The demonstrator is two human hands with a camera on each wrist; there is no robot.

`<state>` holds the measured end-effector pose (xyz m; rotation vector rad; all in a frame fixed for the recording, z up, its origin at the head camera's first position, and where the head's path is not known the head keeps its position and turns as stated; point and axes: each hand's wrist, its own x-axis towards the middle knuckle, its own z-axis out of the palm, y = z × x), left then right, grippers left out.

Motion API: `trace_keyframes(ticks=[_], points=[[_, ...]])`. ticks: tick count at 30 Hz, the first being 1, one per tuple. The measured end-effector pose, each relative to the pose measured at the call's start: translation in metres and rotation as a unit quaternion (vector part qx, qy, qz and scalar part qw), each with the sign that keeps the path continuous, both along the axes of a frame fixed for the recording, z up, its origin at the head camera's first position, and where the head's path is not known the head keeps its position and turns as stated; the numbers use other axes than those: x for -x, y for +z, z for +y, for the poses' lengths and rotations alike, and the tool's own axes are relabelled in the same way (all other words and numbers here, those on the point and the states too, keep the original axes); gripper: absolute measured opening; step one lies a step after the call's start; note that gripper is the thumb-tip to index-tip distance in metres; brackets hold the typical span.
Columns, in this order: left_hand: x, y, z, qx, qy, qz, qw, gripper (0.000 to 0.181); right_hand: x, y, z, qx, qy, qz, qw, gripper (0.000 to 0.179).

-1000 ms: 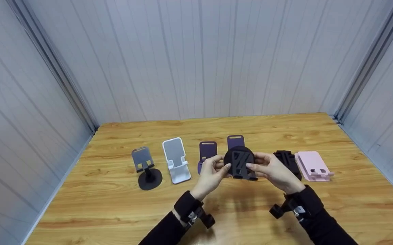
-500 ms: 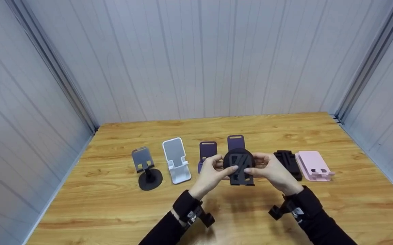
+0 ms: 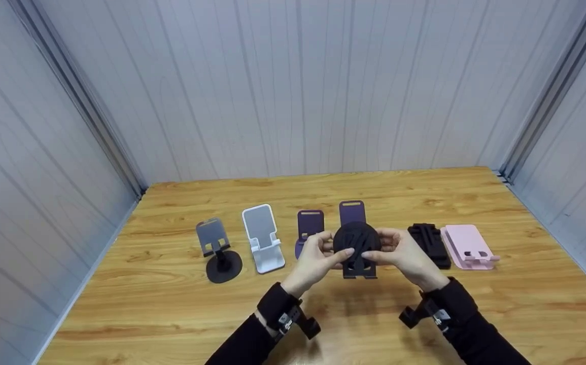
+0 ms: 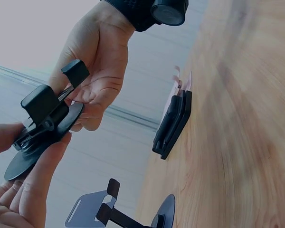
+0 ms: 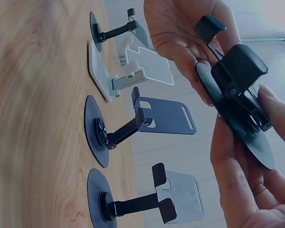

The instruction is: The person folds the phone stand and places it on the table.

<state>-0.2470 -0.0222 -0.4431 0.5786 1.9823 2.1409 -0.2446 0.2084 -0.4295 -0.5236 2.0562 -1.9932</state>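
In the head view, a black phone stand (image 3: 357, 239) with a round base is held up above the table between both hands. Its slotted plate lies folded close over the disc, with two lips pointing down toward the person. My left hand (image 3: 317, 261) pinches it from the left, thumb on the plate and fingers behind the base. From the other side my right hand (image 3: 408, 257) grips it the same way, the two thumb tips near each other. Both wrist views show the lips of the phone stand (image 4: 40, 104) sticking out, and fingers under the thin disc (image 5: 249, 142).
Along the wooden table (image 3: 181, 314) stand a grey phone stand (image 3: 212, 234), a white one (image 3: 261, 228) and two purple ones (image 3: 311, 222), one partly behind the hands. To the right lie a folded black stand (image 3: 429, 246) and a pink stand (image 3: 468, 241). Panel walls enclose the table.
The held stand's plate has straightened from a slant and lies flatter over the disc, its lips slightly lower. The left thumb has moved from the disc's edge onto the plate.
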Motion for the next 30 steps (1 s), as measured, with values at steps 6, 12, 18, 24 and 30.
trace_keyframes(ticks=[6, 12, 18, 24, 30], points=[[0.001, -0.001, -0.001, 0.011, -0.005, 0.012, 0.9999, 0.021, 0.0, 0.0, 0.002, 0.004, 0.003, -0.001, 1.0, 0.042], [0.0, -0.001, -0.002, 0.087, 0.014, 0.082, 0.9928, 0.04, 0.003, -0.001, 0.009, 0.047, 0.014, -0.008, 0.9988, 0.034], [-0.005, 0.003, -0.006, 0.116, 0.036, 0.15, 0.9812, 0.05, 0.007, -0.003, 0.023, 0.099, 0.018, -0.014, 0.9948, 0.031], [-0.013, 0.005, -0.015, 0.208, 0.085, 0.23, 0.9467, 0.059, 0.011, -0.002, 0.037, 0.142, -0.003, -0.047, 0.9888, 0.029], [-0.02, 0.003, -0.024, 0.334, 0.12, 0.291, 0.8886, 0.078, 0.014, -0.001, 0.05, 0.108, -0.062, -0.084, 0.9886, 0.021]])
